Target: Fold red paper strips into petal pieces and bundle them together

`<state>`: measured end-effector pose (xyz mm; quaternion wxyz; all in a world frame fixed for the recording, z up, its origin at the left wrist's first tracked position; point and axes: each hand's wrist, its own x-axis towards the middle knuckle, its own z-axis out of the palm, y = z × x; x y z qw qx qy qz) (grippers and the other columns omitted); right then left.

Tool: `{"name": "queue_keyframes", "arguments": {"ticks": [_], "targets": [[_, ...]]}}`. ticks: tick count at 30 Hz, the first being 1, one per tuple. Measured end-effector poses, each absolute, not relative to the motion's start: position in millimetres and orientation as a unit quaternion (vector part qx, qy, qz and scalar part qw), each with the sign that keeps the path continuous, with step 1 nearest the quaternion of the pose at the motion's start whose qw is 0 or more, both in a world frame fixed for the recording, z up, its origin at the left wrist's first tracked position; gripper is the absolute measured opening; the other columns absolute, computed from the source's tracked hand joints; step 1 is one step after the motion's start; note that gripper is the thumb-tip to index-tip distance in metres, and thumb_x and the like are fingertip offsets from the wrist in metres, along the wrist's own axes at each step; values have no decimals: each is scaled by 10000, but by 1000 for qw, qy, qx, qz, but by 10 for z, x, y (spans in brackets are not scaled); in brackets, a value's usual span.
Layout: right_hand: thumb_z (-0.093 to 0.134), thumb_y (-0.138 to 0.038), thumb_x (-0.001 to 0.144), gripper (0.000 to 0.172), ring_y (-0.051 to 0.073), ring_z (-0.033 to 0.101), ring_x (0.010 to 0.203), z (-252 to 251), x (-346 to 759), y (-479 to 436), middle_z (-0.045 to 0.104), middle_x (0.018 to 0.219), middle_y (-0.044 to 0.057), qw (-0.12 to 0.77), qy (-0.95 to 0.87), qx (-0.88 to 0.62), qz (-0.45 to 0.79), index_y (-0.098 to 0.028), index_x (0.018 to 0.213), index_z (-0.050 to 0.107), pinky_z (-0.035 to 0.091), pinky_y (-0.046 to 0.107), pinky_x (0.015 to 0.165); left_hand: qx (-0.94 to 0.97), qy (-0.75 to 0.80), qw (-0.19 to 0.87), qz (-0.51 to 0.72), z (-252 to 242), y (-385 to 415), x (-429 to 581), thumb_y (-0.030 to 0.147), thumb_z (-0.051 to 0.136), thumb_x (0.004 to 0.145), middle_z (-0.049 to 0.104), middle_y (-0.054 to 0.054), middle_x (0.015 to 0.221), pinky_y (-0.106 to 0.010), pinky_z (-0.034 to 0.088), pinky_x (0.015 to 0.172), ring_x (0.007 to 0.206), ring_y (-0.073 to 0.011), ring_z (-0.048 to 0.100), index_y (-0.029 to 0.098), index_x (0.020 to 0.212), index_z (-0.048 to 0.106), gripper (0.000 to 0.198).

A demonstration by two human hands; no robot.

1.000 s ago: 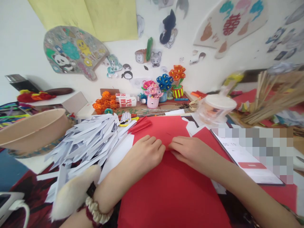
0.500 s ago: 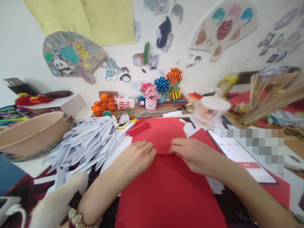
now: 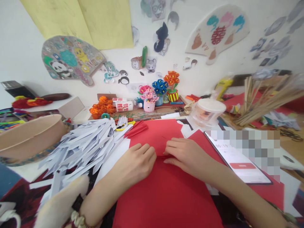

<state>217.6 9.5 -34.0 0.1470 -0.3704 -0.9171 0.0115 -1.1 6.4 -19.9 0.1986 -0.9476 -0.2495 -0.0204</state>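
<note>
A large sheet of red paper (image 3: 166, 196) lies in front of me, with its far part folded back toward me. My left hand (image 3: 136, 163) rests on the fold line, fingers curled and pressed down on the paper. My right hand (image 3: 186, 153) lies beside it on the same crease, fingers together and pinching the folded edge. The fingertips of the two hands nearly meet at the middle of the fold.
A heap of white paper strips (image 3: 83, 147) spreads out at the left, beside a tan bowl (image 3: 28, 134). A phone (image 3: 237, 158) lies at the right. A clear lidded tub (image 3: 207, 110), wooden sticks (image 3: 266, 98) and small craft flower pots (image 3: 156, 91) stand behind.
The camera has tilted down slightly. Both hands stay on the crease; they drew a little apart, then came back together near the middle of the fold.
</note>
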Motion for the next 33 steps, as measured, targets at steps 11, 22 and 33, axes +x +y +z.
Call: {"name": "queue_keyframes", "arguments": {"ticks": [11,22,33], "targets": [[605,-108,870,128,146,668,715,-240,2184,83,723,787,-1,345,-807,-443,185,-200,808,669,488,240,665,-891,-387,-57,-230,-161,113,-207,218,457,990,659,-15,812,-250,436,664,713,-144,608,174,895,608,184],[632,-99,832,122,142,654,685,-259,2160,100,717,757,-1,295,-789,-484,237,-191,770,683,479,242,652,-875,-417,-151,-197,-157,94,-175,117,526,918,668,12,777,-220,408,640,673,-122,593,191,862,635,144],[596,-109,872,208,118,606,554,-324,2033,4,662,592,-15,288,-802,-426,303,-175,711,710,428,210,585,-855,-414,-227,-216,-227,-29,35,169,557,929,674,22,755,-201,402,654,679,-105,589,175,789,642,164]]}}
